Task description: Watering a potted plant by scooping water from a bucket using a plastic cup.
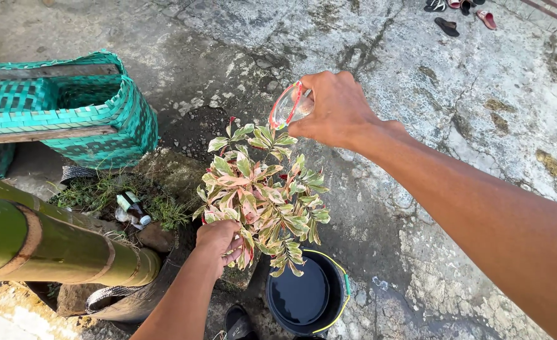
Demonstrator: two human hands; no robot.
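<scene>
Plant (262, 201) between both hands

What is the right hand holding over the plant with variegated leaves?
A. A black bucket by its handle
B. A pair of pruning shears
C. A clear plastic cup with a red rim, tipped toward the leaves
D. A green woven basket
C: the right hand grips a clear cup with a red rim, tilted on its side just above the plant, while the left hand touches the lower leaves.
</scene>
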